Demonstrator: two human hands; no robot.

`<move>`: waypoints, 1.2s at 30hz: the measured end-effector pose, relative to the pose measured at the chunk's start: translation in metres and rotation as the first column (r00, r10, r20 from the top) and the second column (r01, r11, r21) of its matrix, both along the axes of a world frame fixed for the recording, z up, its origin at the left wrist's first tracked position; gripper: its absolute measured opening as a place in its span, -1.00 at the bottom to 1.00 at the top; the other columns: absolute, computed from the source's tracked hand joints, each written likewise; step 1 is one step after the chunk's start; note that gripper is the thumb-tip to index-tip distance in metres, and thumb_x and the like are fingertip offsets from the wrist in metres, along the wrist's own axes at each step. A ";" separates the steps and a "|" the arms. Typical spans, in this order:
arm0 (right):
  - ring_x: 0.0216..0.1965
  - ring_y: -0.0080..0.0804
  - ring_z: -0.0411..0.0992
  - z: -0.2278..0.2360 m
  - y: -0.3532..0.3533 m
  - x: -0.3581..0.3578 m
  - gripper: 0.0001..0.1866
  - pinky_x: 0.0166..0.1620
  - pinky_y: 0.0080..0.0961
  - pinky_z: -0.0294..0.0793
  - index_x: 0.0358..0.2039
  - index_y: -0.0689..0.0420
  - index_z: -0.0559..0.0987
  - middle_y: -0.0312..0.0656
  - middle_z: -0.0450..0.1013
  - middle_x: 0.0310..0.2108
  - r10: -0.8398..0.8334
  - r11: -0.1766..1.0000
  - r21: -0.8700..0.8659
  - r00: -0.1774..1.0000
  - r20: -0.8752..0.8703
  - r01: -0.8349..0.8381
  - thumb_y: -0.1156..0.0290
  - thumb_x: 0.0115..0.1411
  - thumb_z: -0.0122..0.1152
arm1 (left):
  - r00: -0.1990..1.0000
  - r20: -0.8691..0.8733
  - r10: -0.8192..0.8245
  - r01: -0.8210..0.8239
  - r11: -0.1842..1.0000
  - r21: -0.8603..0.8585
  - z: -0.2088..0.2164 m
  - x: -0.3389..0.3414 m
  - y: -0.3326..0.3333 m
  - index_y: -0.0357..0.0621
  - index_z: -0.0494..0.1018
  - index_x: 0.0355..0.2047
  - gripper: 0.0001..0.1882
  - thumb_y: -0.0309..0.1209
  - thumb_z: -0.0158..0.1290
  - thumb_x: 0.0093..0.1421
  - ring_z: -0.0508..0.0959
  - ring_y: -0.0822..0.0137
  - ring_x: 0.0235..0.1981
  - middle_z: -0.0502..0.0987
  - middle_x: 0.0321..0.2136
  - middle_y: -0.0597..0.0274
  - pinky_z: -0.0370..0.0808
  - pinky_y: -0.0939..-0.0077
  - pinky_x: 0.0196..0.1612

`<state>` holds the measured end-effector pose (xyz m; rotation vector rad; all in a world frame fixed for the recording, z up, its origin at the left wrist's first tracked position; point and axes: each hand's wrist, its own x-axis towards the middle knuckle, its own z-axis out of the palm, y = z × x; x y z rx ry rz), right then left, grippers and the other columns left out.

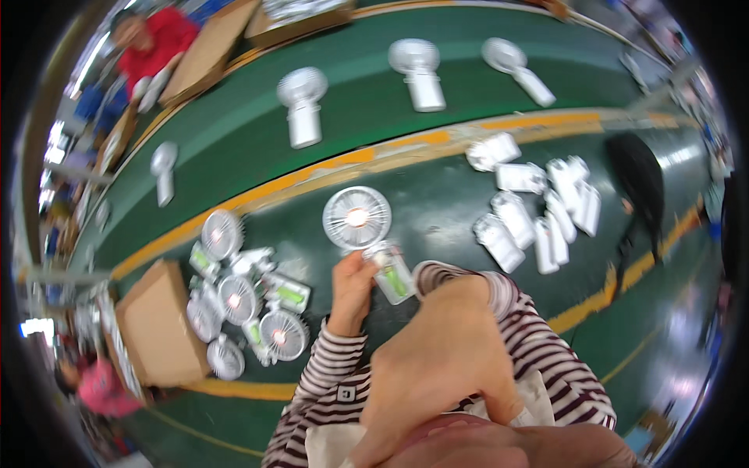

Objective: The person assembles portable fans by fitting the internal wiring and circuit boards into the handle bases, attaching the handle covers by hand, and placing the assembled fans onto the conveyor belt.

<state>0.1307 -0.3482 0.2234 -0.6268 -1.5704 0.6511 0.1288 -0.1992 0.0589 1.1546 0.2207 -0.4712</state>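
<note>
In the head view, a small white fan is gripped by the left hand, with thumb and fingers closed at the top of its handle. The fan is held above a dark green table, near the middle of the picture, its round grille turned up and a bright green strip exposed along the handle. The right hand is raised close to the camera and bent back at the wrist, with its fingers at the person's face; whether anything is gripped there cannot be told. Both forearms are covered by striped sleeves. To the left, a heap of similar fans is gathered beside an open cardboard box, and green strips are shown by several of them. To the right, a loose group of white cases is laid out, with a black object placed beyond it. Past an orange strip, four white fans are spread well apart along a green belt. At the upper left, a person in red is seen beside cardboard.
</note>
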 end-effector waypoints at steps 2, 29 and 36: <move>-0.45 -0.02 0.29 -0.003 0.024 0.007 0.04 -0.40 -0.30 0.33 0.00 0.56 0.13 0.07 0.28 -0.43 0.158 0.987 0.020 0.987 0.034 -0.158 -0.29 -0.06 0.02 | 1.000 0.017 -0.020 0.021 0.999 -0.032 -0.002 -0.003 0.003 -0.33 0.42 -0.21 -0.76 -0.51 0.00 0.08 0.51 0.42 -0.32 0.52 -0.31 0.20 0.45 0.54 -0.25; -0.38 0.02 0.37 0.000 0.026 0.019 -0.21 -0.37 -0.27 0.39 -0.18 0.56 0.34 0.19 0.35 -0.33 0.043 0.989 0.137 0.999 0.025 -0.046 -0.14 0.16 -0.18 | 0.999 -0.027 -0.046 0.045 0.998 -0.042 -0.001 -0.004 0.005 -0.34 0.43 -0.21 -0.75 -0.49 -0.02 0.10 0.52 0.39 -0.32 0.53 -0.32 0.15 0.46 0.56 -0.22; -0.40 -0.07 0.39 0.000 0.020 0.029 -0.23 -0.31 -0.23 0.39 -0.20 0.50 0.39 0.13 0.38 -0.33 -0.243 0.907 0.282 0.935 -0.257 0.313 -0.15 0.05 0.03 | 0.986 -0.166 -0.003 -0.008 0.998 -0.065 0.015 -0.001 -0.002 -0.29 0.45 -0.23 -0.80 -0.52 0.03 0.10 0.52 0.45 -0.41 0.53 -0.40 0.22 0.46 0.58 -0.32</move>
